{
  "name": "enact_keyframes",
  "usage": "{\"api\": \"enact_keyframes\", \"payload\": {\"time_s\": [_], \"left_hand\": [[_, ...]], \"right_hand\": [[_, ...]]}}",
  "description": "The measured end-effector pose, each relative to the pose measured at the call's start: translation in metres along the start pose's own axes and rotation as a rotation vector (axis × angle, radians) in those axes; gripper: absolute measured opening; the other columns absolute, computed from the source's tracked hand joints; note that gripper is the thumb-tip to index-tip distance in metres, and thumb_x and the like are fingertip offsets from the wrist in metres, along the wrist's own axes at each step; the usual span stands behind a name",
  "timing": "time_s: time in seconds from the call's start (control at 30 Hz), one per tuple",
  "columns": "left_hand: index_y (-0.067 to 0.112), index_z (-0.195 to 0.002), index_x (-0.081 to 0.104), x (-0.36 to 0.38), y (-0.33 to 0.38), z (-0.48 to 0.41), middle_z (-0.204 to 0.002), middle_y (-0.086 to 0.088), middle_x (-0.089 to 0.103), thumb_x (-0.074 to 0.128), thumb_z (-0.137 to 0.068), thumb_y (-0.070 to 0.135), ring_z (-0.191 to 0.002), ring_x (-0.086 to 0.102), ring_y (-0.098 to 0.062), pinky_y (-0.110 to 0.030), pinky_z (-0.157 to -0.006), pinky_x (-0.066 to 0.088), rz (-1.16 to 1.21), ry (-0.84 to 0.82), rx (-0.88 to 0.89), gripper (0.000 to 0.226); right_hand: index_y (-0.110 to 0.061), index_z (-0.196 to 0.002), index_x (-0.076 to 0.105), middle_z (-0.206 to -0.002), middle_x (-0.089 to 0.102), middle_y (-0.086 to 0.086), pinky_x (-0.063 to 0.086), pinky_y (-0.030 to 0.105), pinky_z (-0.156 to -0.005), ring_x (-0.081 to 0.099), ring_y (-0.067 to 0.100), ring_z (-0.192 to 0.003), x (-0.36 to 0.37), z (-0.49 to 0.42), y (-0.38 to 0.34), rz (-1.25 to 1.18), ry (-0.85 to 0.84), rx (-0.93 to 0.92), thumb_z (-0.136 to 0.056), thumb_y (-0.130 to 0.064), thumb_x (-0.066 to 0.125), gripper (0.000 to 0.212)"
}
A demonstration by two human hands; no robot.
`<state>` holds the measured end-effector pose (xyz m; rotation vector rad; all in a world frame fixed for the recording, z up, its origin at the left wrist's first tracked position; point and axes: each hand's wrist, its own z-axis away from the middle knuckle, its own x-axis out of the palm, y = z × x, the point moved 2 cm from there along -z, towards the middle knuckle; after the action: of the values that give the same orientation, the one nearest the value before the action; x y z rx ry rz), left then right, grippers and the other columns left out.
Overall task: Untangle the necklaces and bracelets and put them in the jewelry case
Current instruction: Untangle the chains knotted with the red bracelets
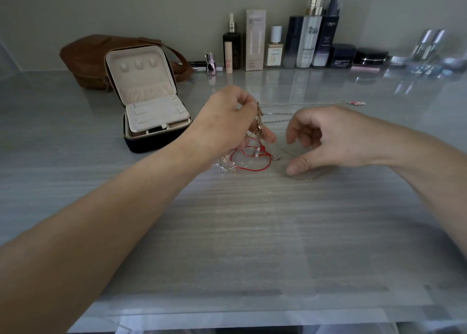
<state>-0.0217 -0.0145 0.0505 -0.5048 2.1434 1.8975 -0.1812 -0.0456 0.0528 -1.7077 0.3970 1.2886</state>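
My left hand (227,121) is raised above the table and pinches a rose-gold charm bracelet (259,121), which hangs down from its fingers. Below it a tangle lies on the table: a red cord bracelet (252,159) with white beads and thin silver chains (223,165). My right hand (326,137) hovers just right of the tangle, fingers loosely curled and holding nothing. A long silver necklace (303,103) with a small red pendant lies stretched out behind the hands. The open jewelry case (151,121), dark outside and cream inside, stands to the left.
A brown leather bag (86,58) sits behind the case. A row of cosmetic bottles and jars (290,45) lines the back wall. A thin fine chain (308,178) lies under my right hand. The grey table (252,232) stretches toward me.
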Motion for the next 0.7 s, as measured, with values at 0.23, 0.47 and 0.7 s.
{"api": "enact_keyframes", "payload": {"time_s": [0.23, 0.47, 0.7], "left_hand": [[0.016, -0.081, 0.045, -0.003, 0.000, -0.002, -0.068, -0.004, 0.069, 0.040, -0.095, 0.014, -0.039, 0.034, -0.014, -0.010, -0.032, 0.021, 0.013, 0.038, -0.038, 0.016], [0.018, -0.083, 0.052, -0.001, -0.008, -0.005, -0.073, -0.003, 0.069, 0.050, -0.093, 0.018, -0.036, 0.043, -0.006, -0.015, -0.034, 0.029, -0.003, 0.004, -0.114, 0.010], [0.019, -0.091, 0.060, -0.003, -0.011, -0.004, -0.076, -0.001, 0.067, 0.072, -0.076, 0.010, -0.061, 0.056, -0.011, -0.014, -0.043, 0.041, -0.052, -0.108, -0.117, 0.021]], "right_hand": [[-0.039, -0.065, 0.062, -0.072, 0.066, -0.015, 0.045, 0.020, -0.069, 0.058, 0.005, -0.065, 0.009, -0.009, -0.008, -0.119, 0.145, -0.077, -0.073, -0.033, 0.071, 0.014], [-0.009, -0.090, 0.067, -0.056, 0.054, -0.005, 0.047, 0.019, -0.048, 0.049, 0.006, -0.046, -0.004, -0.002, 0.004, -0.545, 0.188, 0.083, -0.092, -0.012, 0.051, 0.017], [-0.019, -0.082, 0.069, -0.034, 0.045, -0.017, 0.034, 0.011, -0.044, 0.042, -0.001, -0.036, -0.006, 0.000, 0.000, -0.451, 0.278, 0.122, -0.085, -0.020, 0.061, 0.009]]}}
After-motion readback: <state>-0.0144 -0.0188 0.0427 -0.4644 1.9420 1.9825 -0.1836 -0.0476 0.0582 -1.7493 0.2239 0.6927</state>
